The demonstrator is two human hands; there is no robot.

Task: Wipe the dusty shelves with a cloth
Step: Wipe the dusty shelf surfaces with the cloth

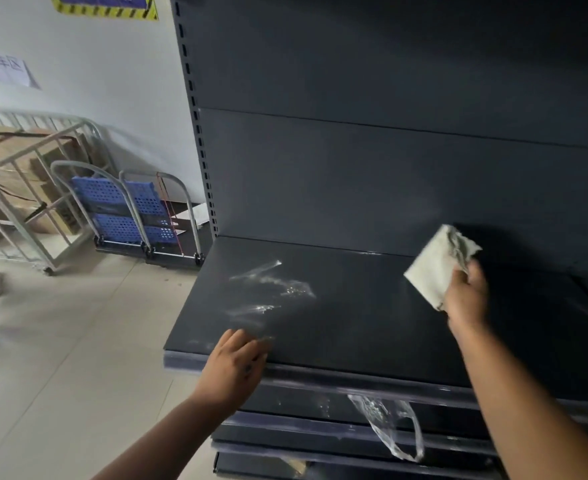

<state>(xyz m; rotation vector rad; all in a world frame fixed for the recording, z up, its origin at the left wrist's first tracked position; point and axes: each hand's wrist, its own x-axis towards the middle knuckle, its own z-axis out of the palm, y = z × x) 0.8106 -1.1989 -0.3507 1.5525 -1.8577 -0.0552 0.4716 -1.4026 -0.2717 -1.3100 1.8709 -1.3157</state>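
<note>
We stand before a dark metal shelf unit, and our left hand [236, 363] rests on the near edge of the top shelf [337, 306], fingers loosely spread and gripping nothing. Our right hand [465, 294] is raised over the right part of that shelf, its fingers closed around a folded white cloth [436, 263], which is held up against the dark back panel [372, 174] rather than lying flat on the shelf. Pale streaks of dust [268, 289] mark the shelf on its left half, just beyond the left hand. A clear plastic bag [389, 427] hangs off the front of the lower shelves. On the floor to the far left stand blue folding trolleys [129, 209] beside a metal cage cart [26, 188].
</note>
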